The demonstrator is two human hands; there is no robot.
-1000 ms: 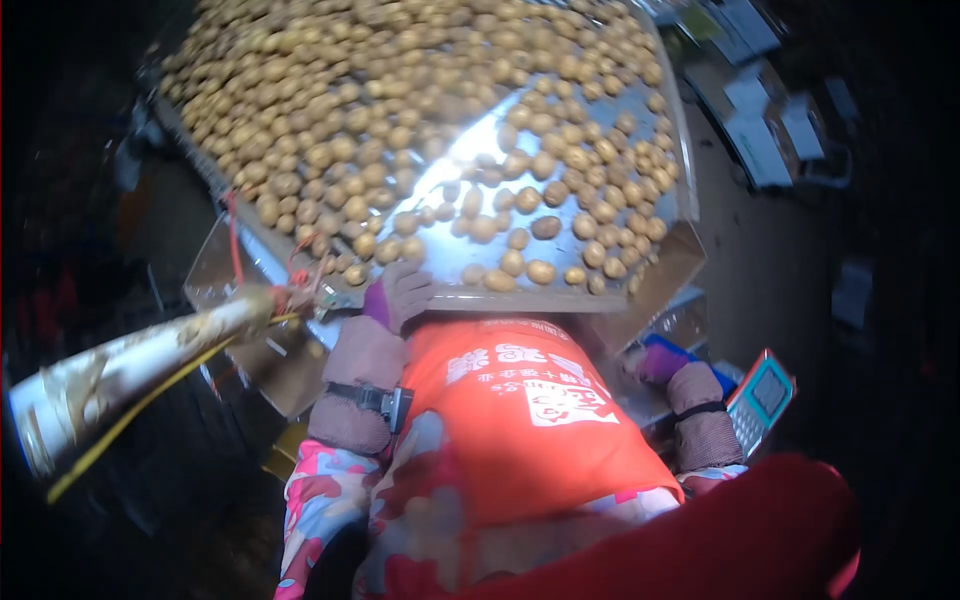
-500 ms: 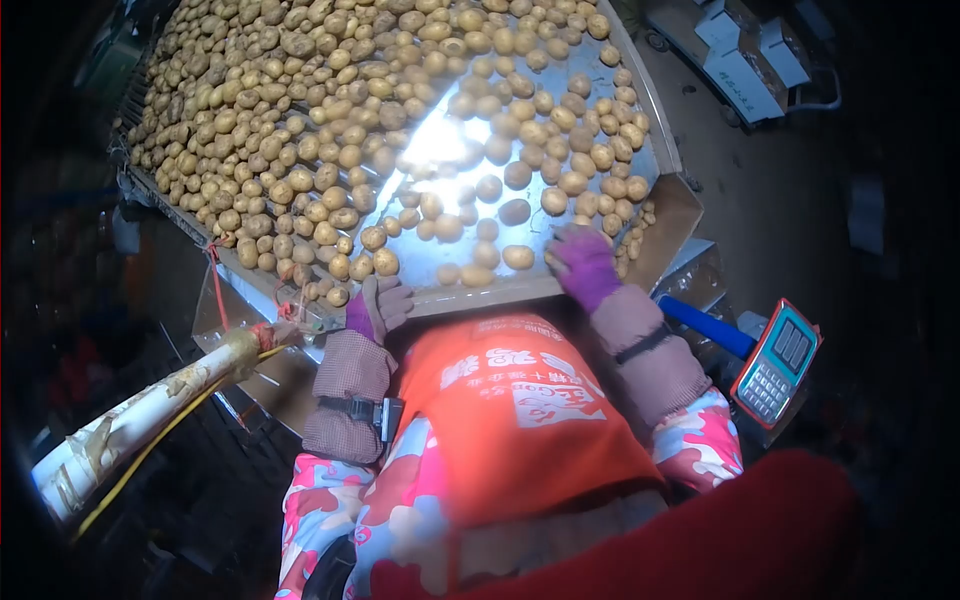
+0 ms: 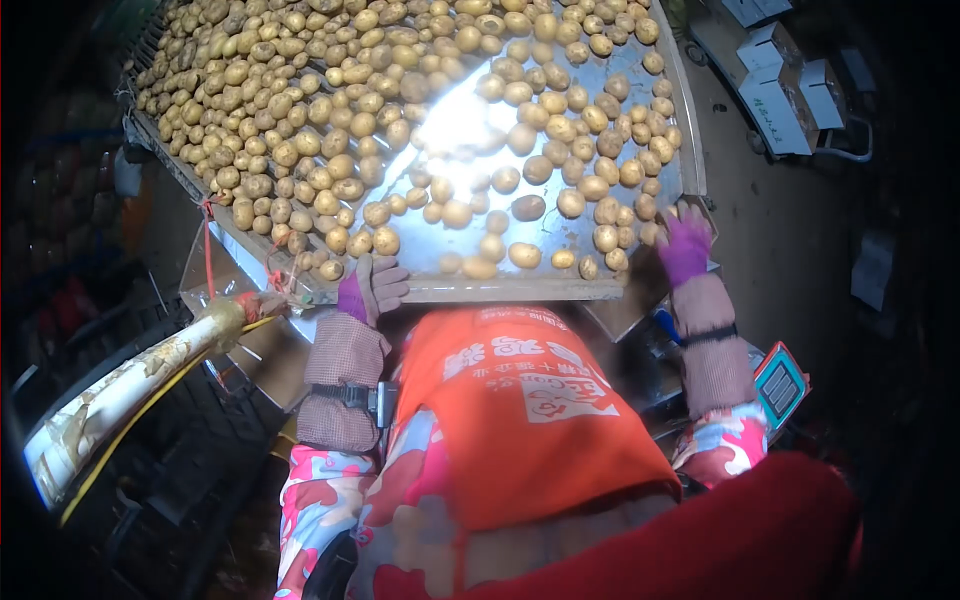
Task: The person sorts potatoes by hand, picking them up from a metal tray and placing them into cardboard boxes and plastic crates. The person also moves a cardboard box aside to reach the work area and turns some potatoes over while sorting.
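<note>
My left hand (image 3: 376,288), in a purple and grey glove, lies on the front rim of a metal sorting table (image 3: 440,262), its fingers spread. A few potatoes (image 3: 386,240) sit just beyond its fingertips. My right hand (image 3: 685,245), gloved the same way, is at the table's right front corner, its fingers apart over the edge beside the nearest potatoes (image 3: 646,207). No potato shows in either hand. Loose potatoes (image 3: 290,120) cover the table's left and back, thinning out toward the front right.
A taped white pole (image 3: 130,370) with a yellow cord slants in from the left. Below the right corner stands a cardboard box (image 3: 612,316). A calculator-like scale display (image 3: 782,385) is by my right forearm. White cartons (image 3: 780,110) rest on a cart at the upper right.
My right hand has moved right, from the front rim to the corner. The brown panel seen there before no longer stands out. My left hand stays on the rim; the view has shifted slightly.
</note>
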